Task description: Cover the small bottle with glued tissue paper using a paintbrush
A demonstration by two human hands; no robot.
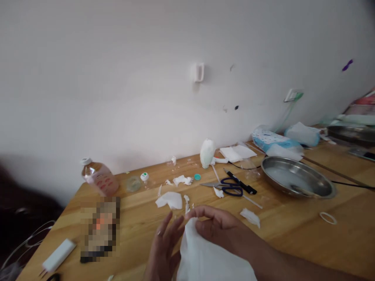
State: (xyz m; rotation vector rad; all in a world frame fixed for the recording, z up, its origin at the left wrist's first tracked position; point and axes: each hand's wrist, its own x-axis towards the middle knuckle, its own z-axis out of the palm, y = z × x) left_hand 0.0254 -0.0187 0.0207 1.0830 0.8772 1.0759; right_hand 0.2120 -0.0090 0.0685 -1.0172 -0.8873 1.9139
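A white tissue [202, 249] hangs in front of me at the bottom of the head view, its lower end cut off by the frame. My right hand [218, 228] pinches its top corner between thumb and bent forefinger. On the tissue's left side is my left hand [164, 248], fingers stretched and apart, some of them partly behind the tissue; a ring shows on one finger. Just beyond my hands, torn tissue pieces [170, 200] lie on the wooden table [140, 218]. Dark-handled scissors [231, 187] rest near a black pen [243, 183], with a strip under the scissors.
At left stand a pink drink bottle [101, 177], a pixelated flat item [101, 230] and a white charger [58, 253]. A steel dish [297, 177] sits at right, before tissue packs [274, 140]. A white wrapped object [207, 153] stands near the wall [131, 78].
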